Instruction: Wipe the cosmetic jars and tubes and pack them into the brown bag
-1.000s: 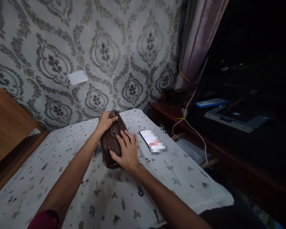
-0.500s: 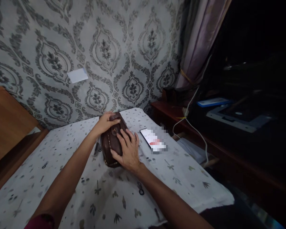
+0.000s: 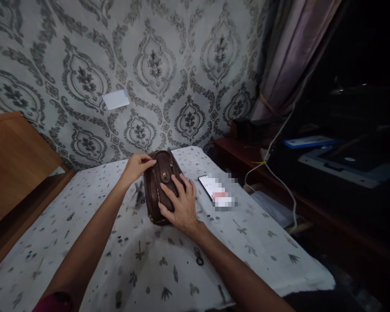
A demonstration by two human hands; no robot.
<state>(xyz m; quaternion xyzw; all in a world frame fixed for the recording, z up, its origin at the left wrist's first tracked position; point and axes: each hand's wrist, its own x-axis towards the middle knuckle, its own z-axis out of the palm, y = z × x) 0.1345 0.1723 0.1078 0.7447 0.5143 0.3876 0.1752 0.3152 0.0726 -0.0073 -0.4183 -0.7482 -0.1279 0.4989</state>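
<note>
A dark brown leather handbag (image 3: 156,190) lies on a white printed cloth. Gold-toned zipper (image 3: 159,188) trim runs along its left side, and a round metal clasp sits on a tab in its middle. At the far left edge of the bag, my left hand (image 3: 139,167) is closed in a pinch by the zipper's far end; the small part between the fingertips is hidden. My right hand (image 3: 180,206) rests spread on the bag's near right part, its fingers apart and pressing on the leather.
A lit phone (image 3: 214,190) lies right of the bag on the cloth (image 3: 169,268). A wooden board (image 3: 19,160) stands at the left. The patterned wall rises behind. On the right are a dark red shelf (image 3: 229,147), a hanging white cable (image 3: 284,186) and a blue-edged item (image 3: 312,141).
My left hand has moved from the strap on top of the bag to its left edge, by the zipper. My right hand stays on the bag. The view has shifted slightly.
</note>
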